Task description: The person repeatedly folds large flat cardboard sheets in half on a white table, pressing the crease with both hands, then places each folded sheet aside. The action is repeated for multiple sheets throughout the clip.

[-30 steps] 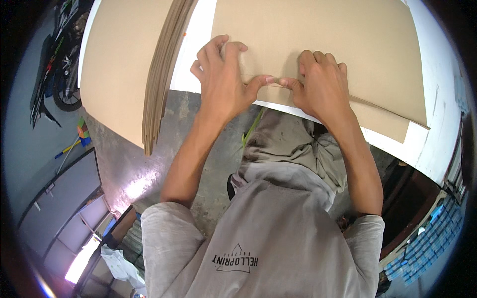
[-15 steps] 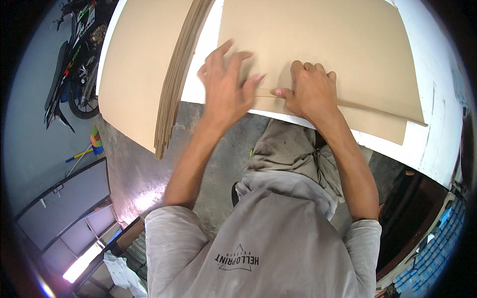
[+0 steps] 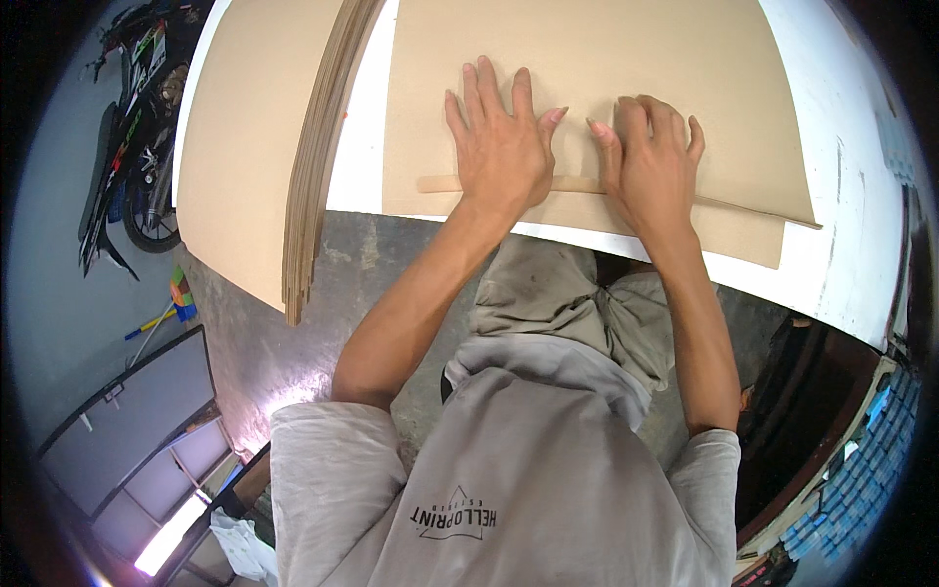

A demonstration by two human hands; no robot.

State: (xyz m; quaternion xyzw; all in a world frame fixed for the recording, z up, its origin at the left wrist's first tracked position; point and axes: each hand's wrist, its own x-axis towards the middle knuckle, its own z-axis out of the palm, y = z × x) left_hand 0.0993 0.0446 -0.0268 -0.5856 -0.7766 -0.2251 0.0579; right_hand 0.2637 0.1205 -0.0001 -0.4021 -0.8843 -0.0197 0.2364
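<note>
Fingers [image 3: 522, 93] of the left hand [image 3: 504, 157] spread wide over a brown sheet [image 3: 587, 49]; those of the right hand [image 3: 653, 171] bend loosely, parted. Beneath both hands, a narrow brown strip [image 3: 577, 183] runs left to right across the sheet's near part. The sheet lies on a white bench [image 3: 362, 137], right of a brown stack [image 3: 313, 147].

The view's top crops the brown sheet [image 3: 587, 49]; on it, left hand [image 3: 502, 147] and right hand [image 3: 653, 161] partly hide a narrow strip [image 3: 577, 184].
</note>
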